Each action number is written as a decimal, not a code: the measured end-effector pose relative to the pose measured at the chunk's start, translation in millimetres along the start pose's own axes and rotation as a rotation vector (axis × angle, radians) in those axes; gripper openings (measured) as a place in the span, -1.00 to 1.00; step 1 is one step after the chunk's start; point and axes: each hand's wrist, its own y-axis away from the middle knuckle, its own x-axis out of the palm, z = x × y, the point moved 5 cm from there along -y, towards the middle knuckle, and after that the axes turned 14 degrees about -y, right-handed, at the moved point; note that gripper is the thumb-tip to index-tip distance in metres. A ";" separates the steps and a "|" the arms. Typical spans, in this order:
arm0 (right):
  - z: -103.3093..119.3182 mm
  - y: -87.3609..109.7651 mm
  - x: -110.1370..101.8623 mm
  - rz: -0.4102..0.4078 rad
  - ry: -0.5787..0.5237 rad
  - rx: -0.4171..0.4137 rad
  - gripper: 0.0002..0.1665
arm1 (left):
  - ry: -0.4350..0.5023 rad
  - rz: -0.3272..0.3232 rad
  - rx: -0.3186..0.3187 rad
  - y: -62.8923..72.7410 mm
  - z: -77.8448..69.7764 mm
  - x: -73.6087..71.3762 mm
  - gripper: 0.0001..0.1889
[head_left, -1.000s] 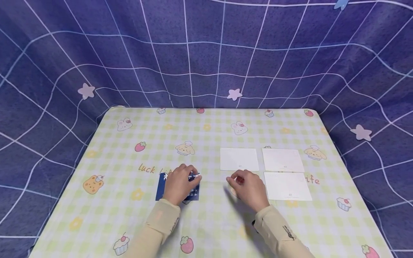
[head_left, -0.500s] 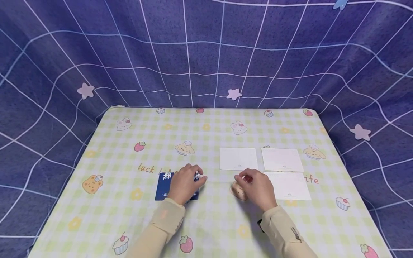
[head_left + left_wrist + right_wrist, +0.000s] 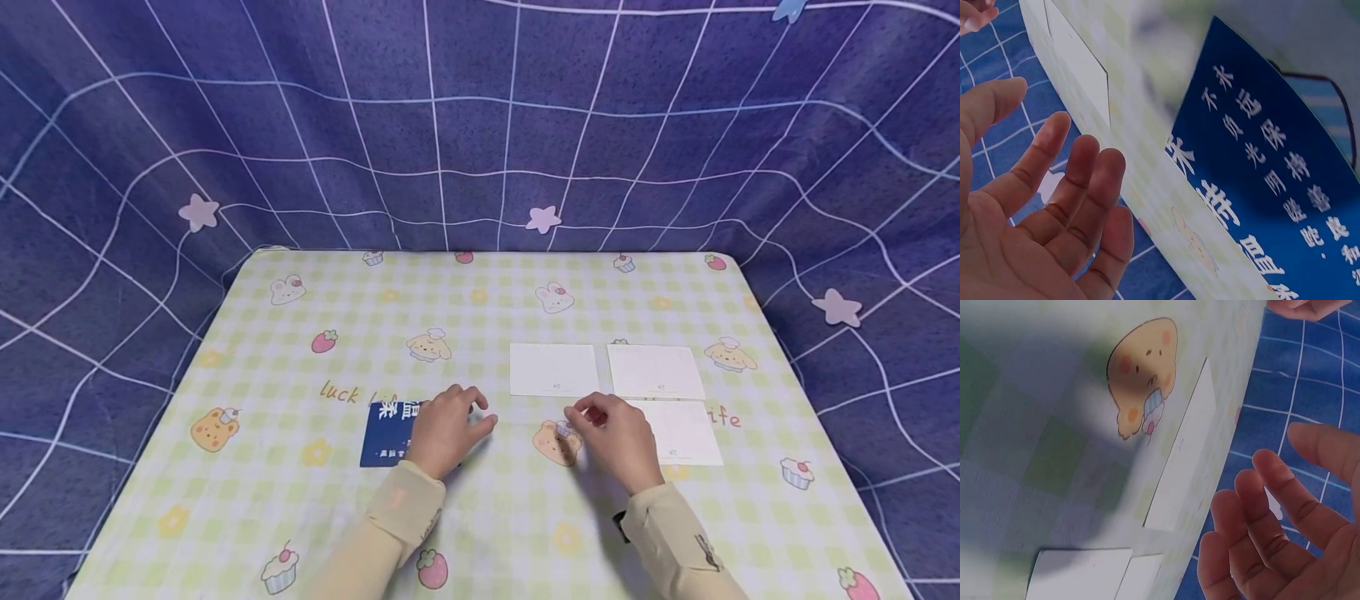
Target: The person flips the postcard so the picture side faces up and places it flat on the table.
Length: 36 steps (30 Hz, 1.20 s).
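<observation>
My left hand [image 3: 450,429] hovers over the right part of a blue card [image 3: 384,435] printed with white characters. In the left wrist view its fingers are relaxed and hold nothing, with the blue card [image 3: 1260,150] lying beyond them. To the right, my right hand [image 3: 618,437] is raised above the cloth near three white cards. Its fingers are loosely bent and hold nothing in the right wrist view. Two white cards lie side by side, the left one [image 3: 553,369] and the right one [image 3: 657,372]. The third white card [image 3: 690,433] is partly hidden behind my right hand.
A green and white checked tablecloth [image 3: 480,517] with printed cartoon figures covers the table. A dark blue curtain [image 3: 480,125] with white grid lines hangs behind and on both sides of it.
Both hands have moved to the right, and more of the blue card's left part shows. The white cards and the blue card lie where they were.
</observation>
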 end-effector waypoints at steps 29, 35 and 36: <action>-20.2 0.1 -28.8 -0.062 -0.002 0.024 -0.74 | -0.062 0.019 0.080 -5.1 -41.2 9.7 -0.79; -25.6 0.2 -35.9 -0.082 0.004 0.046 -0.74 | -0.070 0.030 0.090 -6.0 -48.3 12.1 -0.78; -26.4 0.4 -37.1 -0.086 0.003 0.048 -0.74 | -0.068 0.035 0.091 -6.2 -49.5 12.5 -0.78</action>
